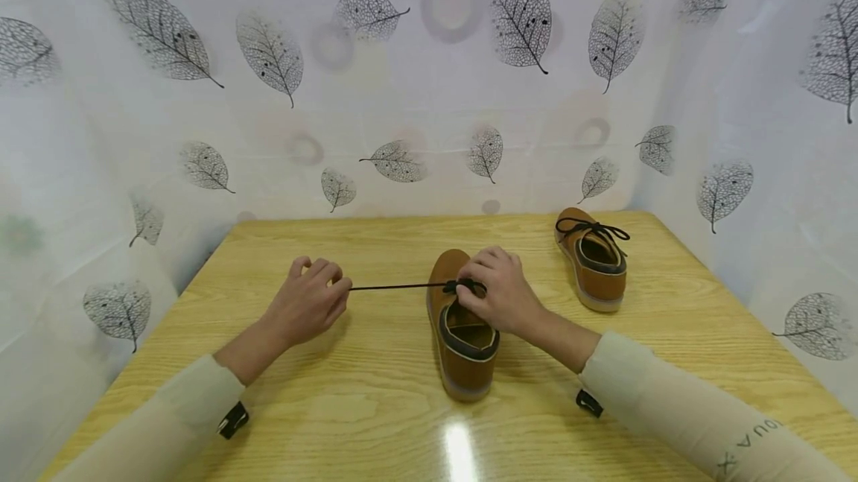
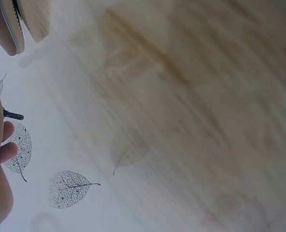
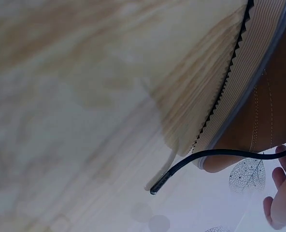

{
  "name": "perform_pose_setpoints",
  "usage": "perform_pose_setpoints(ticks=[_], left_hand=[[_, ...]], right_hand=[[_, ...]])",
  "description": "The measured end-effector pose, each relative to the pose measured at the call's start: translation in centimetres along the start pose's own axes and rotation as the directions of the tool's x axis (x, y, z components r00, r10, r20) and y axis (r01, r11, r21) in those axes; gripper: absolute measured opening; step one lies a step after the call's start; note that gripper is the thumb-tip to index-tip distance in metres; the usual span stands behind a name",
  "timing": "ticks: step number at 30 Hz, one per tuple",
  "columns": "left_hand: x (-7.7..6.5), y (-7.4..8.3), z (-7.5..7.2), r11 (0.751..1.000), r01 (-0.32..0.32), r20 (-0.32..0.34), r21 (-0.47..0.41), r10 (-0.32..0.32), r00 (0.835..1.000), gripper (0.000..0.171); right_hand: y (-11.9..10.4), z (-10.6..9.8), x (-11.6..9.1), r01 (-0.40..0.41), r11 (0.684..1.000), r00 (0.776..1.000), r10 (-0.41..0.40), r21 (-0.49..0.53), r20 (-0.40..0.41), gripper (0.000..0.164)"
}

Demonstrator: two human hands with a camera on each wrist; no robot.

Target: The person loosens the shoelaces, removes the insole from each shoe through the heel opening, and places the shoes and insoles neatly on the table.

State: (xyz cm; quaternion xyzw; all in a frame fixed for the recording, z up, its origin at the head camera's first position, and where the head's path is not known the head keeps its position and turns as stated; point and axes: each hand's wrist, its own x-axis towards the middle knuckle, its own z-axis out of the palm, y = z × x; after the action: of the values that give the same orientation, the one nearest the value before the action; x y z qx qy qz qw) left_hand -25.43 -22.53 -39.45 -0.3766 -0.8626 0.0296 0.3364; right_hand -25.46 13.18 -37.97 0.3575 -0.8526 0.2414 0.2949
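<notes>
A brown shoe (image 1: pixel 467 374) with a dark collar stands on the wooden table, its toe pointing away from me. My left hand (image 1: pixel 310 299) pinches one end of its black shoelace (image 1: pixel 395 287), which runs taut from the shoe toward the left. In the left wrist view the lace's tip (image 2: pixel 13 115) pokes out beside the curled fingers. Over the shoe's tongue, my right hand (image 1: pixel 499 290) pinches the lace close to the knot, partly covering it. The right wrist view shows a loose lace end (image 3: pixel 181 164) hanging beside the shoe's ridged sole (image 3: pixel 239 77).
A matching brown shoe (image 1: pixel 599 281), its black lace tied in a bow, stands farther back on the right. The wooden table (image 1: pixel 335 407) ends at a white curtain (image 1: pixel 415 94) with a leaf print, which also hangs along both sides.
</notes>
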Motion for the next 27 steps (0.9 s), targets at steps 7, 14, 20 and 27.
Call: perform_pose_setpoints(ticks=[7,14,20,27], left_hand=[[-0.07,-0.01,0.00,1.000,-0.011,-0.007,0.006,0.011,1.000,0.036],[-0.34,-0.50,-0.08,1.000,0.002,0.009,0.006,-0.002,1.000,0.033],[-0.61,-0.85,-0.24,1.000,0.010,0.005,0.007,-0.010,1.000,0.043],[-0.79,-0.88,-0.49,1.000,0.014,0.002,0.010,-0.014,1.000,0.035]], right_hand=[[-0.23,-0.13,0.09,0.003,0.999,1.000,-0.002,-0.041,0.023,0.011],[-0.27,-0.08,0.22,-0.007,0.999,1.000,0.008,-0.047,0.025,0.013],[-0.30,-0.10,0.21,-0.018,0.999,0.999,0.020,-0.047,0.035,0.013],[-0.39,-0.17,0.15,-0.042,0.998,0.998,0.044,-0.050,0.054,0.011]])
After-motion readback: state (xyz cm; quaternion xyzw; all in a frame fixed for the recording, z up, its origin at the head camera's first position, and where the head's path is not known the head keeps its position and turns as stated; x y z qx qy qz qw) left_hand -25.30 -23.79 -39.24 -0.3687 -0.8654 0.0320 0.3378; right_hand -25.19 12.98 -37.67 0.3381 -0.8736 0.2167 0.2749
